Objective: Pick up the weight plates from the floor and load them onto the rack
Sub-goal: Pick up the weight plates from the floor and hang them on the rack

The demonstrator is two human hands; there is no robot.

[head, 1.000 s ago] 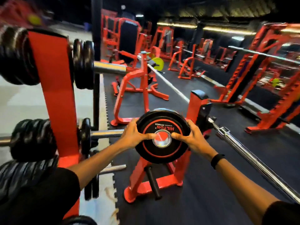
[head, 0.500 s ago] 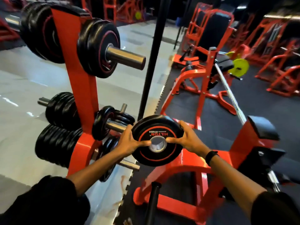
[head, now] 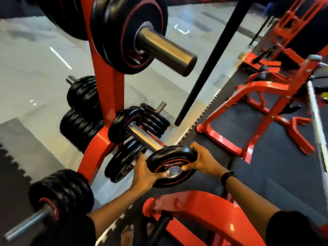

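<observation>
While both hands gripped it, plate: the small black round weight plate with a red ring and steel hub (head: 171, 166) sat at the tip of the chrome middle peg (head: 144, 138) of the red steel plate rack (head: 104, 96).
Left hand (head: 144, 172): fingers wrapped on the plate's left rim, thumb near the hub.
Right hand (head: 204, 159): fingers curled over the right rim, thumb on the face.
Peg: one black plate (head: 124, 126) already against the upright.
Upper peg (head: 166, 50): larger black plates (head: 131, 32) loaded.

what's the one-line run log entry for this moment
left hand + right hand: gripping black red-ringed weight plate | plate at tip of chrome middle peg | red rack
</observation>
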